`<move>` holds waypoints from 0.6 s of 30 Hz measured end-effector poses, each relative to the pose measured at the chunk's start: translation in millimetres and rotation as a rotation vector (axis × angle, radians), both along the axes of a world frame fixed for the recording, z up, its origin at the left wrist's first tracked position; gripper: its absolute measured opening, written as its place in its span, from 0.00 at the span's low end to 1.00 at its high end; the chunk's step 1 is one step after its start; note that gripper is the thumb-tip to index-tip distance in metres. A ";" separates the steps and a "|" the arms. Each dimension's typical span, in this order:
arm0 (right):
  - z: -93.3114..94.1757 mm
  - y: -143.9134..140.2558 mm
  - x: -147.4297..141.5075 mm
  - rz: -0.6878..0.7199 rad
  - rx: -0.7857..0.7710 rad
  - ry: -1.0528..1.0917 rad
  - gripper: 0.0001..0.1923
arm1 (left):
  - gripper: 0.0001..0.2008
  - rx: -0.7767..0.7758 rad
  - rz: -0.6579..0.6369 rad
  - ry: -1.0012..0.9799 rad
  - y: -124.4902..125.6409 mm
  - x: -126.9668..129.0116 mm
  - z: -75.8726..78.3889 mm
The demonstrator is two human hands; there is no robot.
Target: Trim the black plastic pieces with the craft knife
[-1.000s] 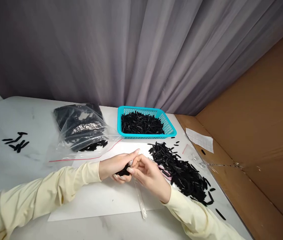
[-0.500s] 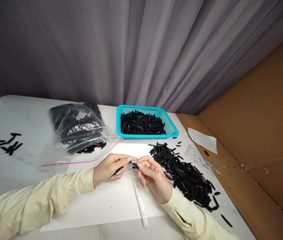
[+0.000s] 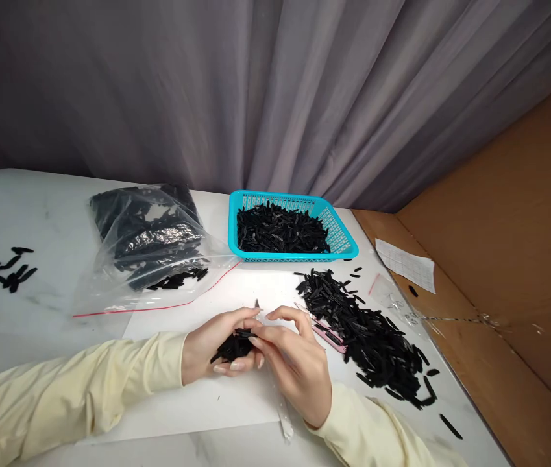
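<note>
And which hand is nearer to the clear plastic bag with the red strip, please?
Left. The left hand, cupping black pieces, is in front of the clear plastic bag, near its right end; the right hand is farther right, beyond the left hand.

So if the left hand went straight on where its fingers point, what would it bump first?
The left hand would probably bump the right hand first, because that one is just across from it, though depth is hard to tell.

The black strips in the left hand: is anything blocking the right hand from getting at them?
Nothing visible is: the right hand is right up against the black strips cupped in the left hand, seemingly touching them.
</note>
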State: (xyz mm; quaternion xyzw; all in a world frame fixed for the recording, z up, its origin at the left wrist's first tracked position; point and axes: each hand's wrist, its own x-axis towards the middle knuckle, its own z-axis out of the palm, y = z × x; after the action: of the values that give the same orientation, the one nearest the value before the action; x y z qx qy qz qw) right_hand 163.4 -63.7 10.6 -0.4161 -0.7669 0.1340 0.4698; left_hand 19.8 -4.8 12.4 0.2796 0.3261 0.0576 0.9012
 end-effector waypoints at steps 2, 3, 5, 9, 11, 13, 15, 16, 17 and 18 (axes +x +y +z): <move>-1.5 -0.3 0.3 -0.020 0.026 -0.029 0.12 | 0.28 -0.024 -0.068 -0.012 -0.8 0.0 -3.7; -2.1 -0.2 0.6 -0.030 0.038 -0.039 0.12 | 0.28 -0.030 -0.084 -0.017 -1.3 -0.1 -5.7; -2.8 0.2 1.1 -0.046 0.060 -0.046 0.12 | 0.26 -0.028 -0.065 -0.034 -2.0 -0.4 -9.0; -2.4 0.9 0.9 -0.061 0.045 0.007 0.10 | 0.20 -0.008 0.010 -0.078 -2.7 -0.7 -9.1; -1.9 0.8 1.0 -0.075 0.020 0.058 0.08 | 0.16 0.005 0.061 -0.086 -2.5 -1.1 -6.5; -1.8 0.9 2.4 -0.097 0.001 0.098 0.08 | 0.12 0.049 0.105 -0.066 -1.7 -2.2 -4.0; -2.4 1.5 4.8 -0.118 -0.010 0.123 0.09 | 0.12 0.150 0.166 -0.024 -0.5 -4.3 -2.4; -2.9 2.0 6.1 -0.127 -0.019 0.133 0.08 | 0.12 0.217 0.206 0.003 0.0 -5.5 -2.0; -3.6 2.7 7.3 -0.136 -0.033 0.143 0.07 | 0.13 0.290 0.243 0.030 0.4 -6.8 -1.7; -4.4 3.4 8.3 -0.149 -0.050 0.154 0.06 | 0.15 0.364 0.277 0.055 0.3 -8.1 -1.4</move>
State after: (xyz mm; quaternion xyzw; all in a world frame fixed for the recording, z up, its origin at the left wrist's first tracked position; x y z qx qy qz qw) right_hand 171.7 -60.2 6.2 -0.4720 -0.6919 0.1494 0.5255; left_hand 11.7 -4.5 11.0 0.3915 0.3699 0.2312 0.8103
